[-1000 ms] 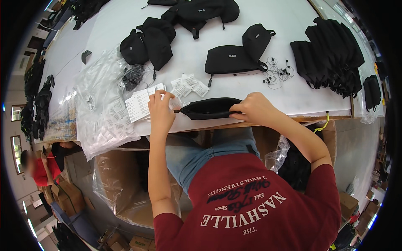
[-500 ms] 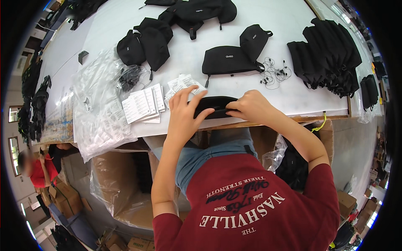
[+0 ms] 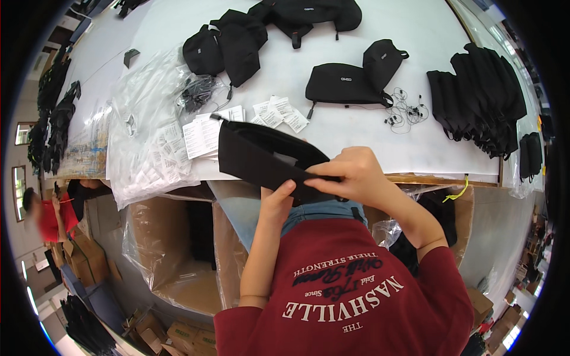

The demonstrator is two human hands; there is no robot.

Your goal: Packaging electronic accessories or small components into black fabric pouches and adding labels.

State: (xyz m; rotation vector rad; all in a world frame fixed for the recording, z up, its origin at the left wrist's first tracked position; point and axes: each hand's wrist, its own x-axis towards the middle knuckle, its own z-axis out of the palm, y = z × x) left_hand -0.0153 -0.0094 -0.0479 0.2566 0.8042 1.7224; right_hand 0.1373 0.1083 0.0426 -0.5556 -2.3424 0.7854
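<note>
A black fabric pouch [image 3: 249,155] hangs tilted over the table's near edge, its long mouth gaping upward and something pale showing inside. My left hand [image 3: 276,203] supports it from below, thumb on the near face and the other fingers hidden behind the cloth. At the pouch's right end, my right hand [image 3: 351,172] pinches the rim between thumb and fingers. Just beyond it lie white printed labels [image 3: 279,113] and a stack of white cards [image 3: 202,137]. A finished black pouch [image 3: 341,83] with a zip pull rests farther off.
Clear plastic bags [image 3: 142,130] holding labels cover the table's left part. Thin black cords [image 3: 404,111] lie tangled right of centre, beside a pile of black pouches [image 3: 475,98]. Below the edge stands a plastic-lined carton [image 3: 166,249]. Another person [image 3: 56,216] is at far left.
The pouch has been lifted off the table edge and turned, so its mouth and near face show. My left hand has moved from its left end to underneath.
</note>
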